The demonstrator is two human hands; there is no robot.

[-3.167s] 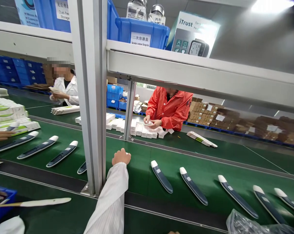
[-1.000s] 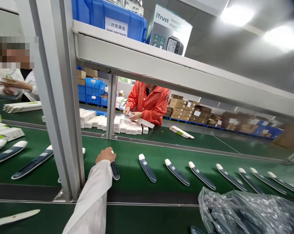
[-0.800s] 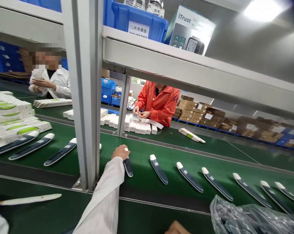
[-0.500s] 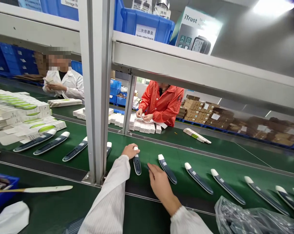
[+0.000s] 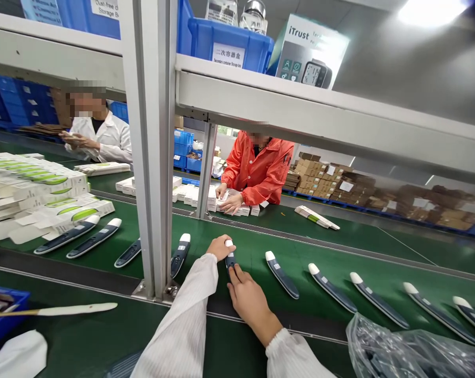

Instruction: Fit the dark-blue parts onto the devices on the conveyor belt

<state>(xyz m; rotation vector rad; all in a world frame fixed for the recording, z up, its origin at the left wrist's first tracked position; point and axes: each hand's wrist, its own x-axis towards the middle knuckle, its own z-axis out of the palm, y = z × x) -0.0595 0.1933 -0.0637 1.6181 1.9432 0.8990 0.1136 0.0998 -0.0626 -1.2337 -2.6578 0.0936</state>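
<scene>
A slim dark-blue handheld device with a white tip lies on the green conveyor belt in front of me. My left hand is closed round its white end, thumb and fingers at the tip. The fingers of my right hand press together on the lower end of the same device and cover it; anything under the fingertips is hidden. To the right lies a row of several like devices, white tips pointing away from me. More devices lie on the left, one partly behind the post.
A metal post and shelf beam stand close before me. White-green cartons lie at left, a clear plastic bag at front right, a blue bin at front left. Two co-workers stand or sit opposite.
My right hand has moved left and up onto the device's lower end; a small dark piece seen at its fingertips is now hidden. The view has shifted, and the devices sit slightly further right.
</scene>
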